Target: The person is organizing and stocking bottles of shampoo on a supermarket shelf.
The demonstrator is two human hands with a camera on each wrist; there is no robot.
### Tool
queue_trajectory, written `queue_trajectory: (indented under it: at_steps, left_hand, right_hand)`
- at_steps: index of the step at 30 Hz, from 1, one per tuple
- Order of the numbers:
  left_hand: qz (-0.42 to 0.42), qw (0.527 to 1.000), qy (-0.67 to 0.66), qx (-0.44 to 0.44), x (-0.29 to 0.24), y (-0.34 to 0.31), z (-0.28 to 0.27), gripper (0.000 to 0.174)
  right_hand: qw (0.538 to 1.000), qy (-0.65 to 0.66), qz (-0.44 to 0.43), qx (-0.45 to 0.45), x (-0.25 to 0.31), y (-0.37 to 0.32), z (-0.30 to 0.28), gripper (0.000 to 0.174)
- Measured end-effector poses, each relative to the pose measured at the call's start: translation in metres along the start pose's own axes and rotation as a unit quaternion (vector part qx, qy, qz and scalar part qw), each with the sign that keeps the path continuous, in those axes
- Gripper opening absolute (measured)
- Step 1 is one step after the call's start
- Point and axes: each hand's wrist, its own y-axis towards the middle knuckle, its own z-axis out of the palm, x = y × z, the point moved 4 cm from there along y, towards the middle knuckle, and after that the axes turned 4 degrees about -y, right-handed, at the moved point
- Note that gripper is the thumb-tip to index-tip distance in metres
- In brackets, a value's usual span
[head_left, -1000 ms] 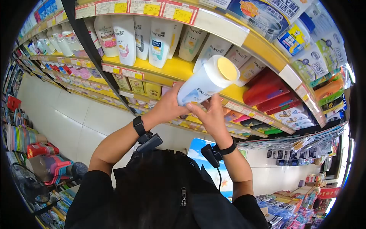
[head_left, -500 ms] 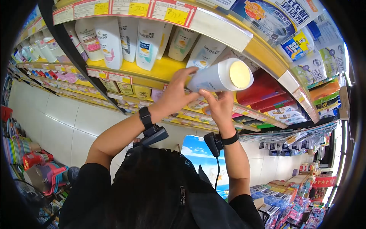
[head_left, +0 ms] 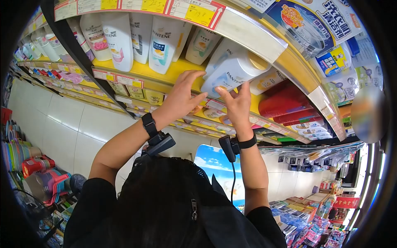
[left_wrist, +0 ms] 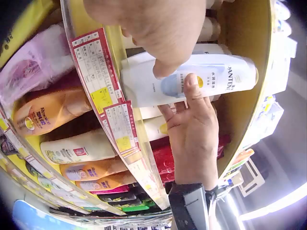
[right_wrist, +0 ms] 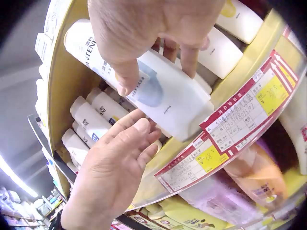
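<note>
A white Pantene shampoo bottle (head_left: 226, 76) with a pale yellow cap top leans at the front of the yellow shelf, among similar bottles. My right hand (head_left: 239, 106) holds it by the side, thumb across its front and fingers around behind, as the right wrist view shows. Beside the bottle's lower left, my left hand (head_left: 180, 97) has its thumb and fingers spread apart. In the right wrist view the left hand (right_wrist: 112, 165) appears with loosely bent fingers around nothing, close to the bottle (right_wrist: 168, 96). The bottle's base is right at the price-tag rail (right_wrist: 192, 158).
More Pantene bottles (head_left: 161, 45) stand to the left on this shelf; dark red bottles (head_left: 285, 101) are to the right. A shelf above carries boxed washing-machine cleaner (head_left: 316, 25). Lower shelves hold orange bottles (left_wrist: 53, 110). A black shelf upright (head_left: 70, 41) divides the bays.
The bottle has moved from above the hands to the shelf, its cap end now under the upper shelf's edge. My left hand has come off it; the right hand still holds it.
</note>
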Motion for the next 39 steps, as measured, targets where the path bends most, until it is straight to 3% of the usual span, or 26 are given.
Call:
queue_trajectory:
  at_steps: [9, 13, 17, 23, 25, 26, 29, 31, 35, 36, 37, 39]
  left_hand:
    - [-0.015, 1.000, 0.006, 0.011, 0.004, 0.000, 0.009, 0.054]
    - [-0.005, 0.999, 0.024, 0.023, 0.007, 0.000, 0.009, 0.053]
    - [-0.015, 0.999, 0.036, 0.027, 0.014, 0.001, 0.012, 0.052]
    - [-0.039, 0.998, 0.044, -0.016, 0.018, -0.001, 0.015, 0.050]
    - [0.016, 0.995, 0.094, 0.002, 0.024, -0.002, 0.011, 0.049]
    - [0.016, 0.999, 0.048, -0.012, 0.024, -0.003, 0.012, 0.047]
    - [0.032, 0.998, 0.000, -0.046, 0.021, -0.014, 0.010, 0.046]
    - [0.044, 0.998, 0.000, -0.050, 0.015, -0.025, 0.011, 0.048]
    - [0.035, 0.996, 0.024, -0.072, 0.001, -0.055, 0.017, 0.049]
    - [0.025, 0.997, 0.008, -0.072, 0.001, -0.063, 0.020, 0.049]
    - [0.025, 0.997, 0.007, -0.067, 0.002, -0.071, 0.023, 0.049]
    - [-0.008, 0.999, 0.023, -0.035, 0.010, -0.089, 0.027, 0.049]
  right_hand:
    - [0.999, -0.043, 0.012, 0.011, -0.015, -0.001, -0.002, 0.060]
    - [0.992, -0.119, -0.008, -0.052, -0.013, -0.024, -0.026, 0.058]
    - [0.987, -0.106, 0.002, -0.122, -0.030, -0.075, -0.088, 0.041]
    - [0.919, -0.280, 0.194, -0.199, -0.112, -0.230, -0.216, 0.032]
    - [0.873, -0.338, 0.281, -0.209, -0.138, -0.304, -0.244, 0.034]
    - [0.838, -0.398, 0.319, -0.195, -0.147, -0.341, -0.252, 0.035]
    - [0.796, -0.440, 0.376, -0.176, -0.183, -0.468, -0.267, 0.041]
    - [0.739, -0.441, 0.486, -0.152, -0.184, -0.528, -0.258, 0.050]
    - [0.747, -0.299, 0.570, -0.164, -0.194, -0.606, -0.221, 0.084]
    - [0.765, -0.300, 0.551, -0.146, -0.197, -0.609, -0.210, 0.097]
    - [0.758, -0.266, 0.580, -0.138, -0.200, -0.618, -0.202, 0.102]
    - [0.769, -0.289, 0.557, -0.122, -0.207, -0.621, -0.190, 0.104]
